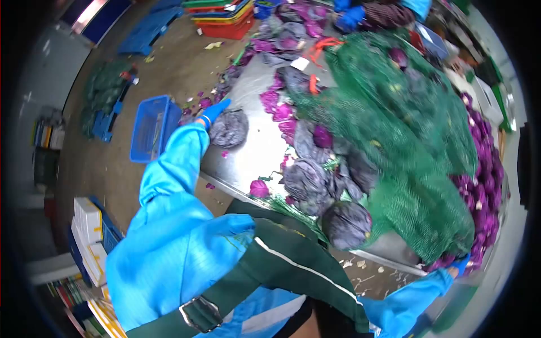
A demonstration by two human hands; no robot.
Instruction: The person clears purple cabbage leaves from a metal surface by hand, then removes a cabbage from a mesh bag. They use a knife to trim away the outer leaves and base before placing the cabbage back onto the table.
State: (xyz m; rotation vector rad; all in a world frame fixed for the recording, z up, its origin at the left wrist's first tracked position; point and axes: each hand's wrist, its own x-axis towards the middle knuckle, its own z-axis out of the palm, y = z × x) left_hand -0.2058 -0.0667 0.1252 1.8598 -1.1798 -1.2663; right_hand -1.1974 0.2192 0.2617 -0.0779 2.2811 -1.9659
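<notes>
My left hand, in a blue glove, is at the left edge of the metal table with its fingers stretched out. It lies against a red cabbage that still wears dull, wrinkled outer leaves. Far to the right, my right hand, also gloved, reaches to the near corner by a heap of peeled red cabbages; its fingers are mostly hidden. Between my arms a dark whole cabbage sits near the front edge, beside loose wilted leaves. A green mesh sack spreads over the table's right part.
Across the table, another person's blue-gloved hand is among leaves. A blue crate stands left of the table. Stacked coloured crates are at the back. Purple scraps litter the tabletop, and white boxes stand at left.
</notes>
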